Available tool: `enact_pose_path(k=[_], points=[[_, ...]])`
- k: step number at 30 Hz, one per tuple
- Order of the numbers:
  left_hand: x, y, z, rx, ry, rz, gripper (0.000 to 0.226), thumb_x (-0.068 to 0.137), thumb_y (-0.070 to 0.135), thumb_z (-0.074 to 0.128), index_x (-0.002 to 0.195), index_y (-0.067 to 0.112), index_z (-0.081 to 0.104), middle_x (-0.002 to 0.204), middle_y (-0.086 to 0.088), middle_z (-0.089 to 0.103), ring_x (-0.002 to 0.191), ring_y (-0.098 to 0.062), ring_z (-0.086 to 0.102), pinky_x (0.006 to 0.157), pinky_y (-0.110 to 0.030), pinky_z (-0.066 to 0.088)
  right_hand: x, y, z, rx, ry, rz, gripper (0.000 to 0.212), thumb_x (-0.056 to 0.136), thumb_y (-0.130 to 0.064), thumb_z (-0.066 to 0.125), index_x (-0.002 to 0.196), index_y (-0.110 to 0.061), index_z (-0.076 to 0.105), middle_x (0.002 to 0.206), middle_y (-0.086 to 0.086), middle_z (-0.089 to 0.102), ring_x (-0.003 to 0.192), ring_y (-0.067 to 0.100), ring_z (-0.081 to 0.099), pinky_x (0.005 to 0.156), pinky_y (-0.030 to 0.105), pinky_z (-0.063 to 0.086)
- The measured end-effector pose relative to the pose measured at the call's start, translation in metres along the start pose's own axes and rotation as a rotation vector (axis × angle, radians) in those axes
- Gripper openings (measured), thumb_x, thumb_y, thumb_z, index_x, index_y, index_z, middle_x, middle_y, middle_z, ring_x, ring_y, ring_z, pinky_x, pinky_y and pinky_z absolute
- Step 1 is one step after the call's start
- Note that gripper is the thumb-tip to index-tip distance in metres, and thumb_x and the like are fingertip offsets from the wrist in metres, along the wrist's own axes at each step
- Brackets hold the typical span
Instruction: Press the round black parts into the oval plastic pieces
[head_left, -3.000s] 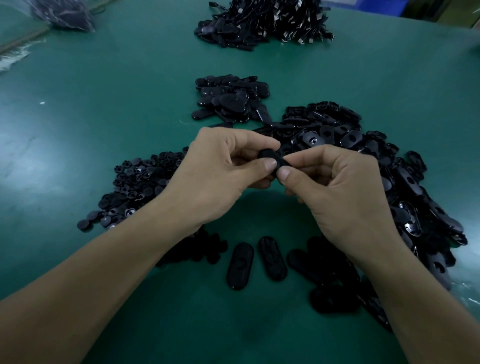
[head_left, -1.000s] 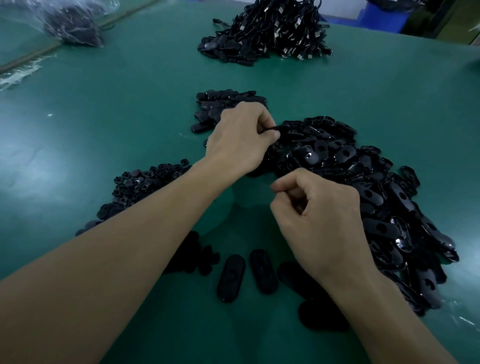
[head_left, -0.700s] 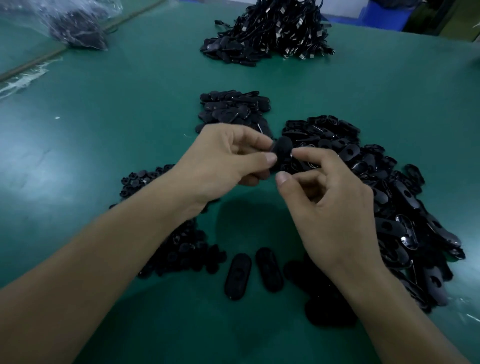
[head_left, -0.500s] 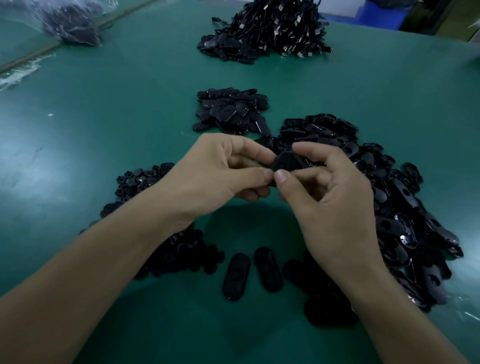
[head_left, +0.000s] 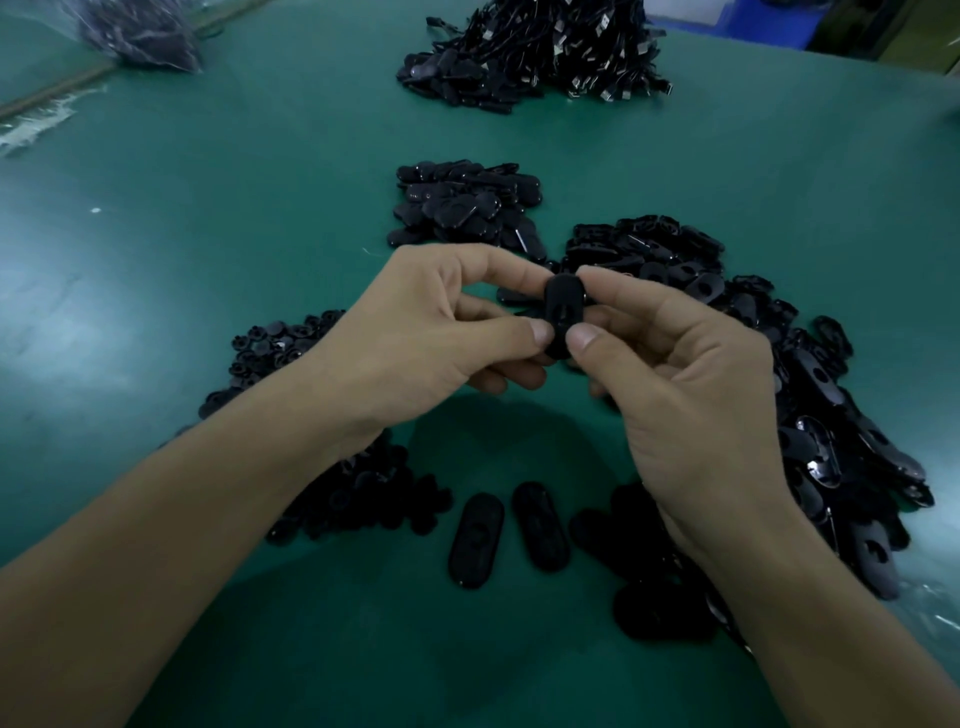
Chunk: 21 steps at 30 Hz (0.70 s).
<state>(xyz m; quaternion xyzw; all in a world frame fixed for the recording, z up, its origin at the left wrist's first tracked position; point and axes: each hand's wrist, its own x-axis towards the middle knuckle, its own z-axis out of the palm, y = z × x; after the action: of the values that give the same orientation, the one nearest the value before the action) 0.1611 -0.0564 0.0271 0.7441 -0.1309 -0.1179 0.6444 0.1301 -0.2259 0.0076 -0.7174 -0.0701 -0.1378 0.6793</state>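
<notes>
Green glossy tabletop (head_left: 234, 218); oval-piece heap (head_left: 831, 415) right; blue crate (head_left: 737, 23) beyond far edge.

The table (head_left: 218, 171) has a smooth green top with a dull sheen. The oval pieces (head_left: 810, 405) heaped at 3 o'clock are black plastic — glossy, catching light. At 11 o'clock, a bag (head_left: 137, 31) of crinkled clear film.
</notes>
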Motion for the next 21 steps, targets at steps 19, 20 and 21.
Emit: enact_pose_path(k=[19,20,21], points=[[0.0052,-0.0069,-0.0003,0.046,0.078,0.126,0.007,0.088,0.018,0.075,0.091,0.024,0.078,0.079,0.002,0.074,0.072,-0.006,0.065,0.060,-0.018,0.053,-0.0022,-0.0027,0.0029,0.084,-0.008,0.060,0.024,0.090,0.001,0.069,0.099,-0.021,0.063,0.080,0.002,0.077,0.068,0.018,0.075,0.060,0.020,0.055],[0.0064,-0.0077,-0.0011,0.049,0.099,0.145,0.008,0.088,0.018,0.076,0.090,0.024,0.078,0.076,0.004,0.073,0.069,-0.004,0.063,0.059,-0.018,0.053,-0.0027,-0.0017,0.0034,0.020,-0.013,0.047,0.024,0.091,-0.002,0.069,0.100,-0.024,0.062,0.079,-0.001,0.077,0.069,0.016,0.075,0.060,0.020,0.056],[0.0083,-0.0085,-0.0028,0.047,0.143,0.160,0.009,0.088,0.017,0.075,0.088,0.026,0.077,0.072,0.008,0.070,0.067,-0.003,0.061,0.059,-0.017,0.052,-0.0037,-0.0002,0.0033,-0.097,-0.017,0.019,0.024,0.092,-0.007,0.069,0.102,-0.028,0.062,0.078,-0.006,0.077,0.070,0.011,0.074,0.062,0.019,0.055]])
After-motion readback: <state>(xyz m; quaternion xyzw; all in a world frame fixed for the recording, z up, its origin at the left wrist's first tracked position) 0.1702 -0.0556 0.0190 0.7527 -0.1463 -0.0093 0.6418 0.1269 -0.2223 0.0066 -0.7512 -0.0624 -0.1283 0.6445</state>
